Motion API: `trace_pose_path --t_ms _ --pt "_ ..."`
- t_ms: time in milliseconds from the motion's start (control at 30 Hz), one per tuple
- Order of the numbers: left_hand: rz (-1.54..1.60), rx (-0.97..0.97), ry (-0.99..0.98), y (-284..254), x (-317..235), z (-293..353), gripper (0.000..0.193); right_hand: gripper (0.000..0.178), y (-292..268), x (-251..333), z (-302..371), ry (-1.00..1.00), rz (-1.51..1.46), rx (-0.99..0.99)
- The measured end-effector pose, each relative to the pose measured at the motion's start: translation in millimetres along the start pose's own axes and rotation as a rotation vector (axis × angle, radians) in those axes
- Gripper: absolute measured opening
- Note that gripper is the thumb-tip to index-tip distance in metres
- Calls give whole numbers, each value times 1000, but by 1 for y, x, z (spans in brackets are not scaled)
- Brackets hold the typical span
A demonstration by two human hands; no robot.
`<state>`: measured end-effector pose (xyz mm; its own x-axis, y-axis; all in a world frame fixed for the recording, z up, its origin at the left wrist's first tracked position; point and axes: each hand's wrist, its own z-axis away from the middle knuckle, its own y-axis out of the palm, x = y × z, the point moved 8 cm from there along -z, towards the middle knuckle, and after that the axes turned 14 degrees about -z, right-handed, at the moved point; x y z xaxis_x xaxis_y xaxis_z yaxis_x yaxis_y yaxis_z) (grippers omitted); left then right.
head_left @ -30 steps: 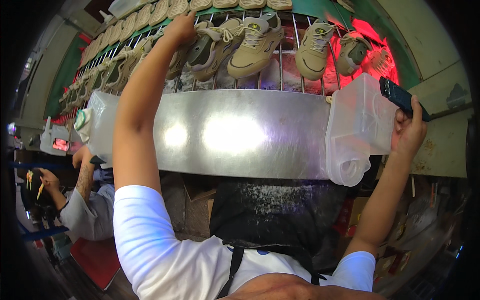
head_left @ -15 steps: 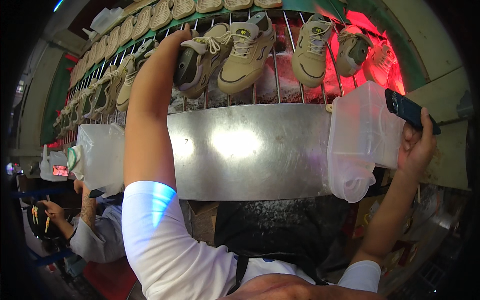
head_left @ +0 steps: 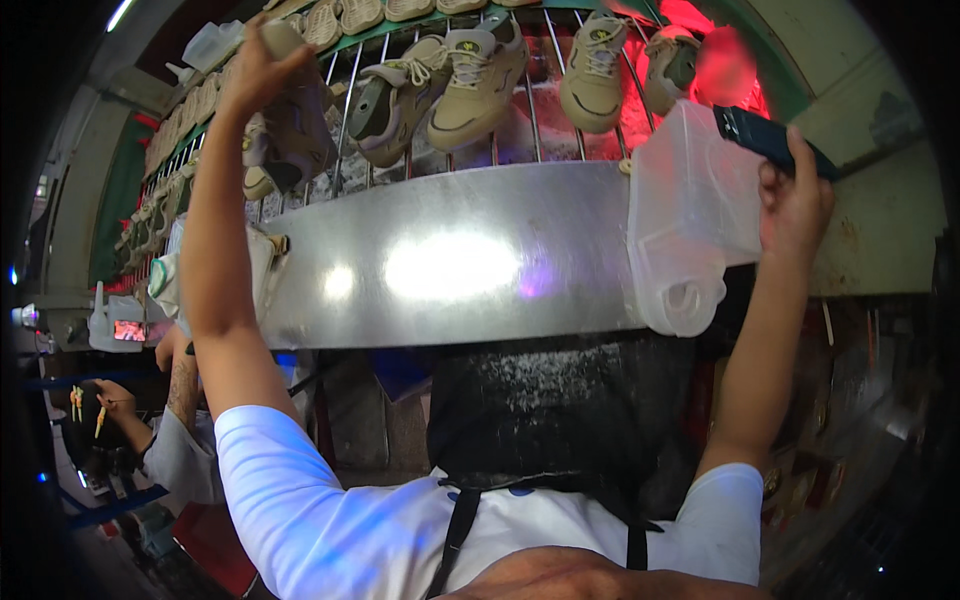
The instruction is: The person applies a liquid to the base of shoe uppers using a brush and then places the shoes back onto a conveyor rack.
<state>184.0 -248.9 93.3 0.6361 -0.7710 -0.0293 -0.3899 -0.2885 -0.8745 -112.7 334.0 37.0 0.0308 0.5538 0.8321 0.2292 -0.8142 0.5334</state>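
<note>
My left hand [head_left: 262,72] is raised at the upper left, its fingers closed round a beige sneaker [head_left: 303,125] tilted above the metal bars. The hand hides part of it, and its outline is blurred. At the right, my right hand [head_left: 797,205] grips a dark, flat, oblong object [head_left: 775,142] whose kind I cannot make out. It is held just over a translucent plastic container [head_left: 690,170]. Between my hands, a laced beige-and-green sneaker [head_left: 395,105], another beige sneaker [head_left: 478,85] and a third one [head_left: 593,75] rest on the bars.
A metal ledge [head_left: 560,225] runs along the near side of the bars. Several beige soles [head_left: 362,14] line the far edge. Red light glows at the upper right around another sneaker [head_left: 668,70]. At the lower left sits another person [head_left: 180,440], beside a white bottle [head_left: 100,320].
My left hand has drawn back to the left, and a sneaker is now plainly in it. My right hand has moved slightly up and left in the picture with the dark object.
</note>
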Motion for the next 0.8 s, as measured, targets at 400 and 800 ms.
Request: trace_pose_path --t_ms 400,800 --pt "957 -144 184 -102 -178 185 95 23 -7 41 102 -95 97 371" --pt "1211 42 236 -76 -255 214 85 27 -64 12 149 -114 990 624"
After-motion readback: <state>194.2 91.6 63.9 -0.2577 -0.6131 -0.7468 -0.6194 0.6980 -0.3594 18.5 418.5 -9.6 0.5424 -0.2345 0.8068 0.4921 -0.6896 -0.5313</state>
